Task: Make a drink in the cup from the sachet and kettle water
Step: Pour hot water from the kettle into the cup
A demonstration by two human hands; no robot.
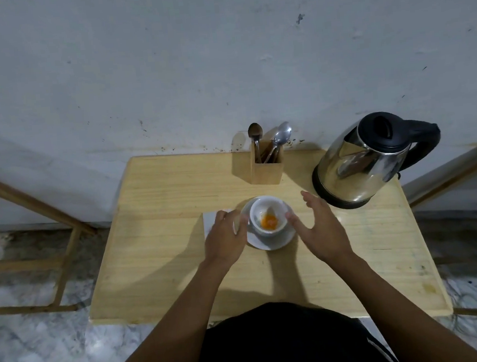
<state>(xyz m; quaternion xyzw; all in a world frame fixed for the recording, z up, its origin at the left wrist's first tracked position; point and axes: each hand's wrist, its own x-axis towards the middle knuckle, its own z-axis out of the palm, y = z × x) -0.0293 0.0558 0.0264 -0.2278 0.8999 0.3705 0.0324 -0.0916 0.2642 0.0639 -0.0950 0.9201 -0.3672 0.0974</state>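
A white cup (267,207) with orange powder (269,221) at its bottom stands on a white saucer (277,242) in the middle of the wooden table (163,259). My left hand (223,240) is just left of the cup, fingers curled around a small pale sachet (237,225). My right hand (320,225) hovers right of the cup, fingers spread and holding nothing, its thumb close to the saucer. A steel kettle (357,167) with a black lid and handle stands at the back right, just beyond my right hand.
A wooden holder (266,169) with several spoons stands at the back centre against the wall. A pale flat square (209,221) lies under my left hand. Wooden frames (31,204) flank the table on a marble floor.
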